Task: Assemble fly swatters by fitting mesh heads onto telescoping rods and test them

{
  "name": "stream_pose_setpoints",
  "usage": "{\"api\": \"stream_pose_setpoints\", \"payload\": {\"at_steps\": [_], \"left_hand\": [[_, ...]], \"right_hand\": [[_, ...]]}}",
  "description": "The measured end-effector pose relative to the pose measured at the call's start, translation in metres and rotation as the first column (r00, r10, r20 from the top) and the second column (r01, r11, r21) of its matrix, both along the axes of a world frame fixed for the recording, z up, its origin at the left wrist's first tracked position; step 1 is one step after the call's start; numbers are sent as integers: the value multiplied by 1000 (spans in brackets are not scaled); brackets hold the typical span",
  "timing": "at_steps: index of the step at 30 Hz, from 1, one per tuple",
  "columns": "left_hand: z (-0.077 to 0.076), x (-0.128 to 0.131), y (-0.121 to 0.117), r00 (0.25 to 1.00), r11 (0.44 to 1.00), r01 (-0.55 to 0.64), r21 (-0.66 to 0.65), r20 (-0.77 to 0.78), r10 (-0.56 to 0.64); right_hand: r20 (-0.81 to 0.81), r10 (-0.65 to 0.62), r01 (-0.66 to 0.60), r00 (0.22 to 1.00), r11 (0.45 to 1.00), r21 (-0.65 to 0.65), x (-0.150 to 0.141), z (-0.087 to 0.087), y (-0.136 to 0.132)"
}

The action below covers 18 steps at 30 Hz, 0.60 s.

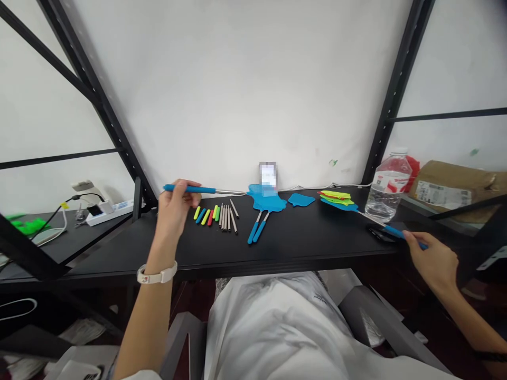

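My left hand [176, 203] is closed round the blue handle of a fly swatter [202, 189], its metal rod pointing right. That swatter's blue head overlaps the heads of two more blue fly swatters [269, 203] lying on the black desk [301, 240]. At the right, my right hand [433, 261] grips the blue handle of another fly swatter [392, 231]. Its blue head lies at the front of a stack of yellow, green and red swatter heads [336, 196]; whether beneath it, I cannot tell. A loose blue swatter head [301, 200] lies between.
Several coloured handles [209, 217] and metal rods [225, 217] lie near my left hand. A phone [268, 173] leans on the wall. A water bottle [388, 184], a dark object [381, 233] and a brown parcel [447, 184] are right; a power strip [113, 210] is left. Black posts [390, 100] frame the desk.
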<state>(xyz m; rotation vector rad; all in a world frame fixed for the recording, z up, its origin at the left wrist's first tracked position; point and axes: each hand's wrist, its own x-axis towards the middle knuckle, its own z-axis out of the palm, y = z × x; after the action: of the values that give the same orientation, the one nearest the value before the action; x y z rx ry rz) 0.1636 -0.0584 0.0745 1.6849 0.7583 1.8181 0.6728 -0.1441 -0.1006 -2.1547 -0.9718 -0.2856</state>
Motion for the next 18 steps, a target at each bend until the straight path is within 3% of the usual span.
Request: {"api": "stream_pose_setpoints", "payload": {"at_steps": [4,8,14,18], "left_hand": [[6,-36,-1,990,993,-117,-11,81,117],[6,-59,-1,983,985,-161,-58,85,166],[8,-78,-7,969,972,-201,-118,120,215],[8,-84,-8,962,963,-237,-126,108,251]], "right_hand": [[-5,0,0,1000,1000,7,-2,1,-2],[-18,48,-48,999,999,3,-9,3,-4],[-20,196,-190,980,968,166,-30,10,-7],[19,182,-183,983,976,116,-34,19,4]]}}
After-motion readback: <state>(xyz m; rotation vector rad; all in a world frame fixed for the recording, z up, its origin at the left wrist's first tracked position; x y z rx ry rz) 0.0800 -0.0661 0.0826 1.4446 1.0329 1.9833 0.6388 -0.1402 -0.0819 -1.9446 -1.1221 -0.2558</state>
